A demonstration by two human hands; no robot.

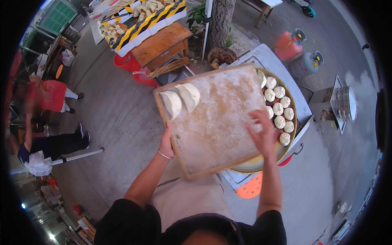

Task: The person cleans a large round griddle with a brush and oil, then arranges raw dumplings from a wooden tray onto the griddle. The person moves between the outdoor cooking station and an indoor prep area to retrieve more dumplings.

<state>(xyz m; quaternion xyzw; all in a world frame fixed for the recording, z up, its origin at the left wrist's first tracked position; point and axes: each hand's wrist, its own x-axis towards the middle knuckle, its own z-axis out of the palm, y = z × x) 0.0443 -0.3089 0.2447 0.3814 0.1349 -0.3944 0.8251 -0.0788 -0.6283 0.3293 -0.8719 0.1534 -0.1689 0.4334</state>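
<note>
A floured wooden tray (214, 122) with a raised rim is held out in front of me. My left hand (167, 141) grips its left edge. Two pale, folded half-moon dough pieces, one at the far left corner (172, 104) and another (189, 96) beside it, lie on the tray. Over the tray's right edge is my right hand (261, 131), blurred, its fingers apart and curved around a small white patch; whether it holds this is unclear. Partly under the tray, a large round pan (293, 134) holds several pleated buns (277, 109).
A metal-topped stand (269, 56) bears the pan. Gas cylinders (288, 46) and a steamer pot (346, 104) stand to the right. A wooden table (162, 46) with a striped box (150, 23) is at the upper left. Two people (56, 95) are at the far left.
</note>
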